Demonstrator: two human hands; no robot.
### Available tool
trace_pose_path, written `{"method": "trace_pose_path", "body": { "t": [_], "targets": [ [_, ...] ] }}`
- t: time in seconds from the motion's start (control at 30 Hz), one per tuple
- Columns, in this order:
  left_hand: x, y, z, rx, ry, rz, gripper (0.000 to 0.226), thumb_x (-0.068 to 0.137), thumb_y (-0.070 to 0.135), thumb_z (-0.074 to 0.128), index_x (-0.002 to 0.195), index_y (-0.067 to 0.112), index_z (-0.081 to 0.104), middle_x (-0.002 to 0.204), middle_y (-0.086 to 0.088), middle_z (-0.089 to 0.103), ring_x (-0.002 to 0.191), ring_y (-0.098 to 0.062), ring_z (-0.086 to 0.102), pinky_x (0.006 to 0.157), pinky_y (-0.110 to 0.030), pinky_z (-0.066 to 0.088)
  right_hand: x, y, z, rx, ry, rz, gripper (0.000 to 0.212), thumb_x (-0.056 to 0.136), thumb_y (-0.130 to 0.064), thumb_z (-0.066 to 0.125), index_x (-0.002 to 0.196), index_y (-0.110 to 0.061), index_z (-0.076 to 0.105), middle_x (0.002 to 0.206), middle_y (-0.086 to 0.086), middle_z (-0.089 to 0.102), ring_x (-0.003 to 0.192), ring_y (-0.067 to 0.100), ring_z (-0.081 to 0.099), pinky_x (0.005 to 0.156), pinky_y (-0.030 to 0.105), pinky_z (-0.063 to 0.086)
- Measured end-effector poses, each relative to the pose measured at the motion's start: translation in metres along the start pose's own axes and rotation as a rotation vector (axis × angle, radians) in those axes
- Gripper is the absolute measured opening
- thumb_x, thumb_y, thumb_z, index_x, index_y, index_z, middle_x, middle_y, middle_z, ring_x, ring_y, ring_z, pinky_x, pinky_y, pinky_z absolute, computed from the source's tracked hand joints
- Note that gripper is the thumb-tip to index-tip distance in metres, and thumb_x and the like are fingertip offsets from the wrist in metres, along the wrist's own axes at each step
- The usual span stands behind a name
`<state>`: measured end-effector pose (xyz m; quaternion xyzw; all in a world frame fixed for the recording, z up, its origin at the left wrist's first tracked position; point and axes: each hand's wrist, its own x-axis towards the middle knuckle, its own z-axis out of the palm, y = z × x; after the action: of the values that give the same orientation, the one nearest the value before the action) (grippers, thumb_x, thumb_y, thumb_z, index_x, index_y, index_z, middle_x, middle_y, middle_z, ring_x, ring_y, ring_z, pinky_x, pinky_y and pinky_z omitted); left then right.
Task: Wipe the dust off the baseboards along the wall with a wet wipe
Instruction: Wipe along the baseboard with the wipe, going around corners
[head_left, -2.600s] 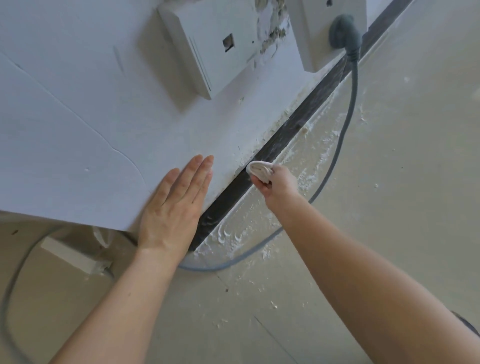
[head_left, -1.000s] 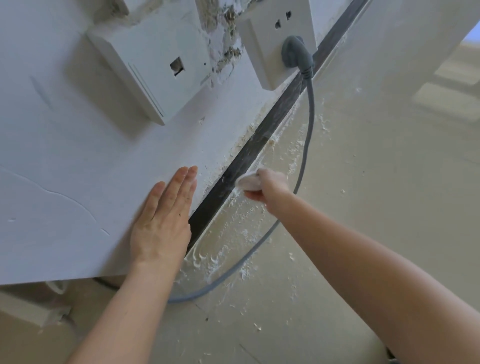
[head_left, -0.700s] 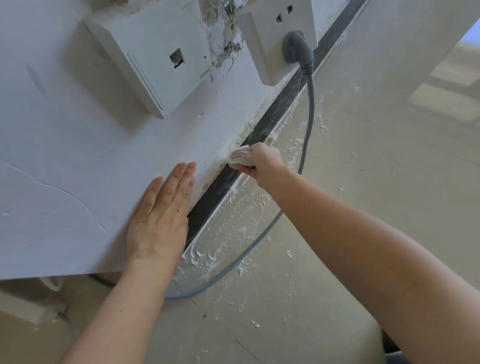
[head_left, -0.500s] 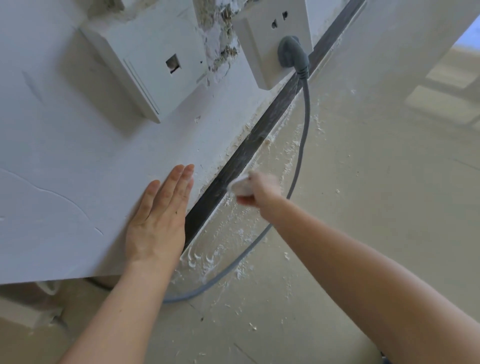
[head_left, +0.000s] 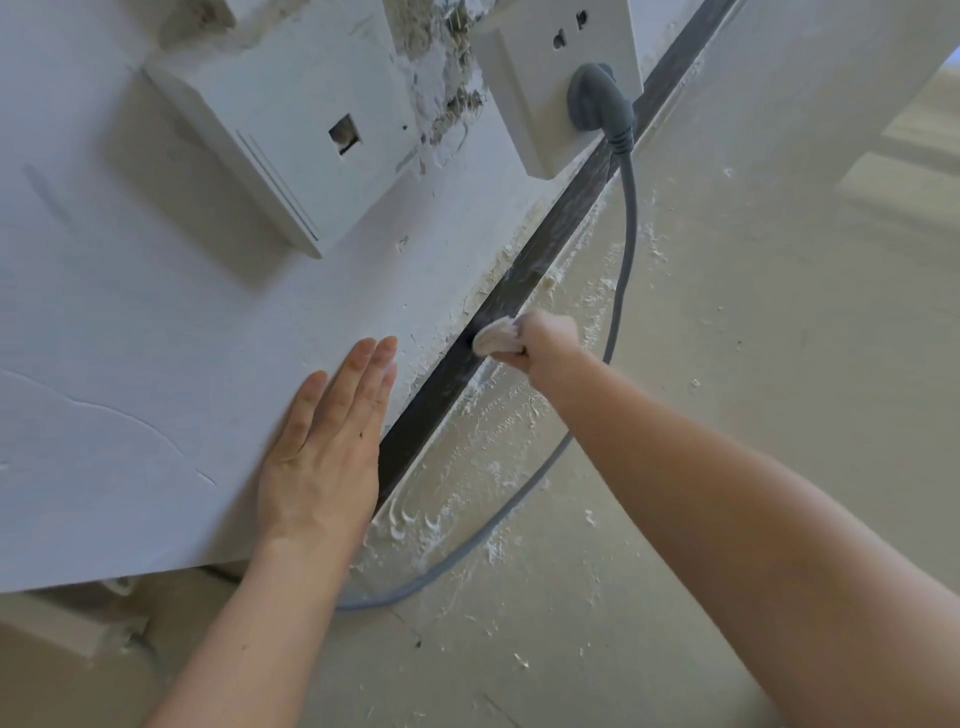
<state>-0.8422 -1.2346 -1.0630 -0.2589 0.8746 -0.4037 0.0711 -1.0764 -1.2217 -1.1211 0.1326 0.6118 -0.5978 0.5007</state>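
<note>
A dark baseboard (head_left: 540, 260) runs diagonally along the foot of the white wall (head_left: 156, 338), from lower left to upper right. My right hand (head_left: 545, 343) is shut on a bunched, greyish wet wipe (head_left: 496, 336) and presses it against the baseboard about midway along. My left hand (head_left: 327, 447) lies flat on the wall with fingers stretched out, just left of the baseboard and holding nothing. White dust lies on the floor beside the baseboard.
A grey cable (head_left: 621, 270) hangs from a plug (head_left: 597, 104) in a white socket (head_left: 561, 67) and loops across the dusty floor (head_left: 753, 338) close to my right arm. A white wall box (head_left: 291, 130) sticks out above my left hand. Crumbled plaster shows between them.
My right hand has been sliding the wipe back and forth along the baseboard, and it now sits slightly farther up than half a second ago. My left hand has stayed flat on the wall.
</note>
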Motion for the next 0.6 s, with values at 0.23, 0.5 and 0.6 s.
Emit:
{"method": "trace_pose_path", "body": {
  "t": [0.23,0.5,0.6],
  "targets": [
    [0.004,0.004,0.002,-0.055,0.004,-0.022,0.072,0.088,0.021,0.031,0.151,0.010,-0.002,0.158,-0.002,-0.015,0.144,-0.018,-0.016,0.111,-0.042,-0.025,-0.041,0.045,0.000,-0.400,-0.075,0.137,0.016,0.096,-0.017,0.049,0.085,-0.005,0.052,0.083,0.012,0.062,0.073,0.027,0.071,0.072,0.041,0.061],
    [0.008,0.006,-0.008,-0.141,-0.025,-0.034,0.066,0.091,0.018,0.026,0.149,0.011,-0.005,0.156,-0.004,-0.018,0.141,-0.021,-0.022,0.108,-0.045,-0.028,-0.021,0.042,0.015,-0.209,-0.015,0.083,0.016,0.096,-0.011,0.051,0.108,-0.002,0.055,0.090,0.013,0.064,0.088,0.026,0.070,0.081,0.037,0.059],
    [0.008,0.023,-0.004,-0.142,-0.076,0.047,0.061,0.094,0.018,0.012,0.143,0.004,-0.022,0.149,-0.012,-0.033,0.132,-0.028,-0.039,0.101,-0.047,-0.036,-0.025,0.008,-0.002,-0.237,0.019,-0.069,0.012,0.094,-0.009,0.051,0.104,-0.002,0.053,0.087,0.014,0.063,0.073,0.027,0.070,0.077,0.041,0.060]
  ]
}}
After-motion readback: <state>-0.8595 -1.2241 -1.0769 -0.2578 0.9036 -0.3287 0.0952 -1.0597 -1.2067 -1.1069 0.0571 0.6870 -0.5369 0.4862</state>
